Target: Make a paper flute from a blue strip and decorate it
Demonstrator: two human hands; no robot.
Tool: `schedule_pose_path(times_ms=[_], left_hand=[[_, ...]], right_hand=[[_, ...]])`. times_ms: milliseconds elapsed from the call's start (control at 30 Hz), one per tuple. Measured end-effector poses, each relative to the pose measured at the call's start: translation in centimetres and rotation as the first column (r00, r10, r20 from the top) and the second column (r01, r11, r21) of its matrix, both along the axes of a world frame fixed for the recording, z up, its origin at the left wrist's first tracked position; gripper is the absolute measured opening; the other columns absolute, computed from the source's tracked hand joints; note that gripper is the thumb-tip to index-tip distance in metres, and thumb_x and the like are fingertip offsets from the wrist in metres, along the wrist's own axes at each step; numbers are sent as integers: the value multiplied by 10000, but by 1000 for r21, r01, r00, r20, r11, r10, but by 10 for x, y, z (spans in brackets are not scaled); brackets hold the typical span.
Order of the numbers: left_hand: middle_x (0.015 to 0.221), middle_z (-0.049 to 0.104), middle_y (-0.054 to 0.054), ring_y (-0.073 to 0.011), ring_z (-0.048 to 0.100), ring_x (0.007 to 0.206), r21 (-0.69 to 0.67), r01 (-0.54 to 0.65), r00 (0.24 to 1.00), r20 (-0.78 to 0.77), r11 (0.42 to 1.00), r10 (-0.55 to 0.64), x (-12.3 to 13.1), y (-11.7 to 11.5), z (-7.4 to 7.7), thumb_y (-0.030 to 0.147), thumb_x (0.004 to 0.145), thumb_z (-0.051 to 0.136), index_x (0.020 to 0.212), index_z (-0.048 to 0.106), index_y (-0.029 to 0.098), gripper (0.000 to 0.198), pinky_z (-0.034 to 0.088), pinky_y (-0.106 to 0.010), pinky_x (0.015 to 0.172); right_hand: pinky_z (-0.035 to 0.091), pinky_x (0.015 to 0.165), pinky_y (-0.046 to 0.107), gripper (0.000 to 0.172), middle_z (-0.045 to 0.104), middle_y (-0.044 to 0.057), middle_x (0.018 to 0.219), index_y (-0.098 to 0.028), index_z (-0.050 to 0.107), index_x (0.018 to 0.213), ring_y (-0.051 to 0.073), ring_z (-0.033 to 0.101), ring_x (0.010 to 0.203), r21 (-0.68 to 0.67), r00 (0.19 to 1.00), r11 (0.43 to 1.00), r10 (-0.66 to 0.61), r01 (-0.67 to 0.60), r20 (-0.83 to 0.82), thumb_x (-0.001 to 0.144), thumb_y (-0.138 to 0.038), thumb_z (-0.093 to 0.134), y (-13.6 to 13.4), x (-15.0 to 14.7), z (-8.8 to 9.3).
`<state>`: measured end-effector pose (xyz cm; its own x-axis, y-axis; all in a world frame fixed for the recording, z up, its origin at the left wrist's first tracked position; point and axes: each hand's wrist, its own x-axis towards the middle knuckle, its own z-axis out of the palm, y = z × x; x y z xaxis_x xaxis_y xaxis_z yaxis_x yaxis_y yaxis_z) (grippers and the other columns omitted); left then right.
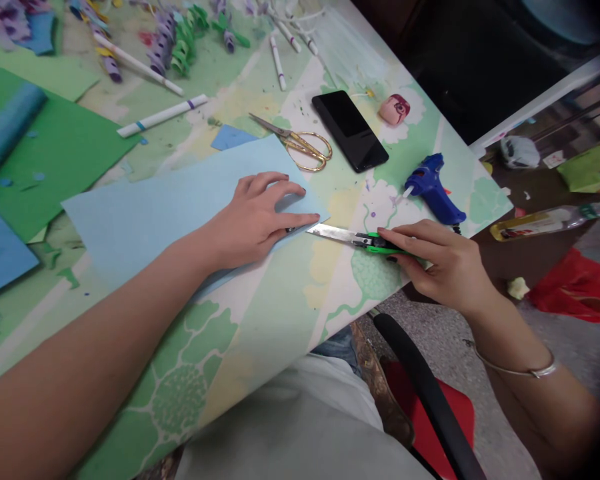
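Observation:
A light blue paper sheet (145, 213) lies folded on the table, its crease toward me. My left hand (260, 213) rests on its right part with fingers spread, pressing it down. In my right hand (440, 260) is a green utility knife (375, 243) with its blade extended. The blade tip is at the sheet's right corner, by the near edge; whether it is inside the fold I cannot tell. Gold-handled scissors (300, 143) lie just beyond the sheet, beside a small blue paper scrap (233, 137).
A black phone (350, 130), a blue glue gun (435, 190) and a small pink object (394, 109) lie at the right. Green foam sheets (80, 140), white sticks (163, 116) and curled purple and green pieces (183, 47) cover the far left. The table edge (355, 327) runs close to me.

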<state>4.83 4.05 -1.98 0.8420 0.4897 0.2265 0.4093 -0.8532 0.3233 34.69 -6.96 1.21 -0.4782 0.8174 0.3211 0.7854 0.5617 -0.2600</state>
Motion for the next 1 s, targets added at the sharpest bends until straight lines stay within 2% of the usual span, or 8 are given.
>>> schedule_pose_path(times_ms=[200, 367, 567, 1000], left_hand=[[1423, 388, -51, -340, 270, 1308, -3, 45, 998, -43, 999, -45, 1, -2, 3, 209, 906, 432, 1359, 419, 408, 495, 170, -596, 1048], [1435, 387, -6, -343, 257, 1314, -11, 30, 999, -31, 1000, -30, 2, -2, 3, 216, 897, 456, 1334, 442, 441, 491, 147, -611, 1059], [1451, 371, 20, -331, 244, 1332, -26, 7, 999, -45, 1000, -8, 3, -2, 2, 230, 903, 440, 1338, 434, 442, 484, 134, -588, 1070], [1446, 396, 31, -303, 261, 1345, -54, -17, 1000, -18, 998, 16, 4, -2, 1, 231, 946, 385, 1307, 470, 453, 432, 131, -577, 1082]], right_hand=[[543, 712, 414, 414, 670, 119, 983, -220, 602, 1217, 258, 634, 883, -8, 1000, 1000, -11, 11, 21, 832, -86, 524, 1, 0, -1], [542, 727, 436, 416, 664, 110, 989, -241, 586, 1232, 266, 634, 897, -18, 1000, 1000, 1, -1, 25, 848, -100, 506, 2, 0, 1], [545, 711, 441, 467, 653, 77, 1013, -355, 526, 1282, 261, 636, 882, -45, 1000, 999, -6, 8, 28, 880, -125, 469, 2, 1, 3], [536, 717, 421, 446, 639, 82, 1005, -342, 545, 1267, 254, 628, 888, -65, 1000, 998, 6, -5, 16, 885, -127, 463, 4, 1, 3]])
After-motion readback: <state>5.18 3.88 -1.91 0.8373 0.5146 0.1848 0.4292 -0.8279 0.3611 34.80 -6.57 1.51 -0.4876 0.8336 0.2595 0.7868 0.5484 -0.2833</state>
